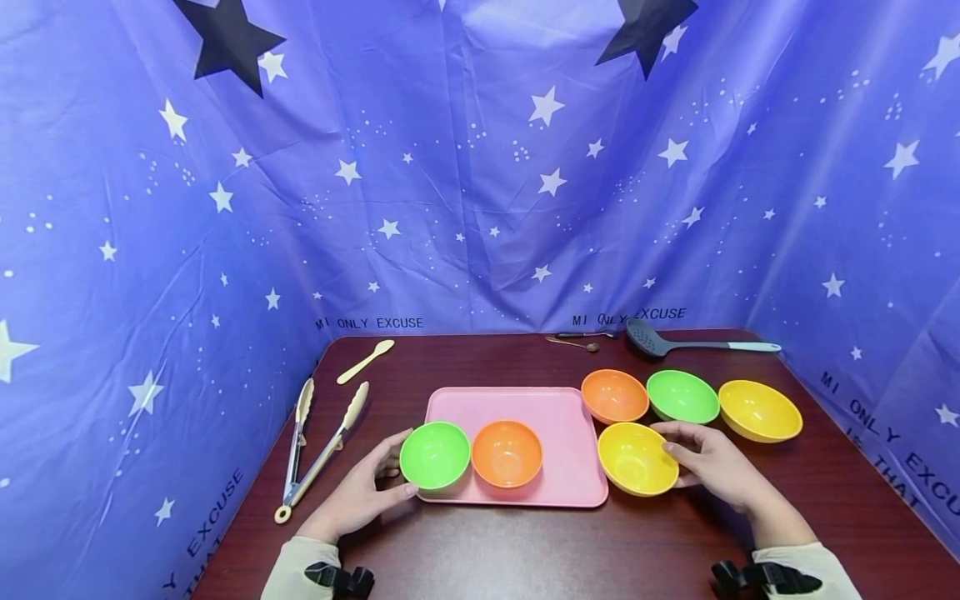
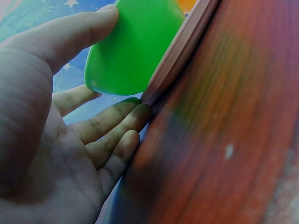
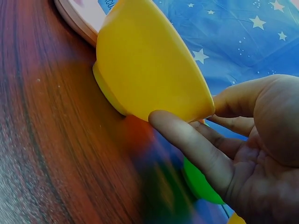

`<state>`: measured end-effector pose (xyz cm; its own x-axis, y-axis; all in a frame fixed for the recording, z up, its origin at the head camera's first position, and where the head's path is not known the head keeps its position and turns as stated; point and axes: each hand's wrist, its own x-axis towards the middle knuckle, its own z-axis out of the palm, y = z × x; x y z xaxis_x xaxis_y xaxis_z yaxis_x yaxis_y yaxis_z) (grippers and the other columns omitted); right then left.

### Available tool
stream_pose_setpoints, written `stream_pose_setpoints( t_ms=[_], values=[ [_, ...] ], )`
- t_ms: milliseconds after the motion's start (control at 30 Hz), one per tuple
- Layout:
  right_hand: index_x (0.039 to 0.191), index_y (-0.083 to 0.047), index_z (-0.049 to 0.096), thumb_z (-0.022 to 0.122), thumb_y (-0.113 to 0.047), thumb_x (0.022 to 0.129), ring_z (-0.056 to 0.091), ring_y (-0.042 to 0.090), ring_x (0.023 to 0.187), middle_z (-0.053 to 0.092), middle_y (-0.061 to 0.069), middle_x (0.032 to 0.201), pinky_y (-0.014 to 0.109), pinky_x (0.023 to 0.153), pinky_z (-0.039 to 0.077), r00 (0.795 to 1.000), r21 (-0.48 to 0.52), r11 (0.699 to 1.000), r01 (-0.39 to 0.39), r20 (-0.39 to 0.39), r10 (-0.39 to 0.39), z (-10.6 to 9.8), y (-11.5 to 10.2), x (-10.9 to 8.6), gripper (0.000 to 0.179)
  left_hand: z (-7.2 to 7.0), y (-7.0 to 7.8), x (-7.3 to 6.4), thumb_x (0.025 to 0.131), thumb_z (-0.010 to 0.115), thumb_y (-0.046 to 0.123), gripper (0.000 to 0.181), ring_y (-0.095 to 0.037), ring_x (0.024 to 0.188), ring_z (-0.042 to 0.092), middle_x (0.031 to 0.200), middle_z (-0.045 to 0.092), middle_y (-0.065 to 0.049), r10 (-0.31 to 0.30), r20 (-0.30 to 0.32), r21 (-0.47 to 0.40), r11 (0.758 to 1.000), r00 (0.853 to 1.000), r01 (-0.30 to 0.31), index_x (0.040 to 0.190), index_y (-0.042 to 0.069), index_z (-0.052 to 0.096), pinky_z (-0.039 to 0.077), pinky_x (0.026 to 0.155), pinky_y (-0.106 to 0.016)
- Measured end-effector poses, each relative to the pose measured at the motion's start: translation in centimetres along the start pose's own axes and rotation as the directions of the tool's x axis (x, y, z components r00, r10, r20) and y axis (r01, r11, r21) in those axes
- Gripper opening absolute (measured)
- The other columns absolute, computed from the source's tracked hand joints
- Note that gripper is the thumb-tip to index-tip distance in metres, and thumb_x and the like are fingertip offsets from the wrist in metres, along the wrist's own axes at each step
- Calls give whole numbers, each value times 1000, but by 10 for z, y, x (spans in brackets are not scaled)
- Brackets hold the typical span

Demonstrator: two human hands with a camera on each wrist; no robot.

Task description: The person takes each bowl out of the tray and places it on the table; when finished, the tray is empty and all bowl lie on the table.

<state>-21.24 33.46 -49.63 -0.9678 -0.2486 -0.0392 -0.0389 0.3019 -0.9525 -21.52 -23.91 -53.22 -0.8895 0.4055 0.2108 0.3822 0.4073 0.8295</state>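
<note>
A green bowl (image 1: 435, 455) sits at the left end of a pink tray (image 1: 562, 417), beside an orange bowl (image 1: 507, 452). My left hand (image 1: 369, 487) holds the green bowl's left side, thumb at the near rim and index finger behind; the other fingers (image 2: 126, 121) lie by the tray's edge. Just off the tray's right edge is a yellow bowl (image 1: 637, 458), its side large in the right wrist view. My right hand (image 1: 708, 462) grips its right side between thumb (image 3: 180, 137) and fingers. Whether its base touches the table cannot be told.
Behind the right hand stand another orange bowl (image 1: 614, 396), green bowl (image 1: 682, 397) and yellow bowl (image 1: 760, 411). A slotted ladle (image 1: 652, 340) and small thin utensils (image 1: 585, 336) lie at the back. Tongs (image 1: 318, 458) and a pale spoon (image 1: 365, 362) lie on the left.
</note>
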Motion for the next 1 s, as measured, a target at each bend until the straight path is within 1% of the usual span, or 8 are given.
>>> stream_pose_setpoints(
  t_ms=[167,400,533,633,700,767,900,1000],
  values=[
    [145,13,48,59,-15,109,74,22,93,61,31,131,45,72,63,1000,5,1000,-6,-1,6,2,-2,0,47,0,-1,0,92,84,28,82,-21,118,63,131,65,2,-3,-1,6,1000,1000,3,161,20,40,51,102,-40],
    [147,13,47,59,-15,109,74,24,93,57,36,135,46,73,63,1000,13,1000,-16,14,16,2,-3,0,49,0,-2,1,91,84,29,83,-20,118,63,130,65,3,-7,0,4,1000,1000,7,161,18,40,51,102,-39],
    [147,12,47,59,-16,109,74,25,94,56,36,136,45,73,63,1000,11,1000,-20,10,20,3,-4,0,50,0,-2,1,91,84,29,83,-20,118,63,130,65,3,-5,-2,6,1000,1000,5,161,17,40,51,102,-38],
    [148,13,46,59,-16,109,74,25,97,54,37,139,45,75,63,1000,15,1000,-21,11,21,3,-4,0,51,0,-1,1,92,84,29,83,-20,118,63,130,65,3,-5,-2,11,1000,1000,5,161,18,40,51,102,-38],
    [148,13,46,60,-16,108,73,23,101,51,38,142,45,77,63,1000,20,1000,-17,0,17,2,-5,-1,51,0,-1,1,92,84,29,83,-20,118,63,130,65,3,-5,-2,14,1000,1000,5,161,18,40,51,102,-38],
    [148,13,47,61,-17,108,72,18,104,50,38,143,44,79,63,1000,12,1000,-3,-22,3,1,-5,-1,52,0,0,1,92,84,29,82,-20,118,62,130,65,3,-7,-1,13,1000,1000,7,161,19,40,51,102,-38],
    [146,14,49,61,-17,108,70,8,105,56,36,139,38,80,63,996,-20,999,41,-78,-42,-1,-6,-2,50,-1,0,1,92,84,29,82,-21,117,63,130,65,2,-9,0,6,1000,1000,9,161,18,40,51,102,-38],
    [144,14,50,62,-15,107,69,4,104,61,35,134,33,82,62,991,-55,996,70,-106,-76,-2,-7,-2,48,-1,-1,1,92,84,29,82,-21,116,63,129,65,2,-5,-2,3,1000,1000,5,160,17,40,52,101,-38]
  ],
)
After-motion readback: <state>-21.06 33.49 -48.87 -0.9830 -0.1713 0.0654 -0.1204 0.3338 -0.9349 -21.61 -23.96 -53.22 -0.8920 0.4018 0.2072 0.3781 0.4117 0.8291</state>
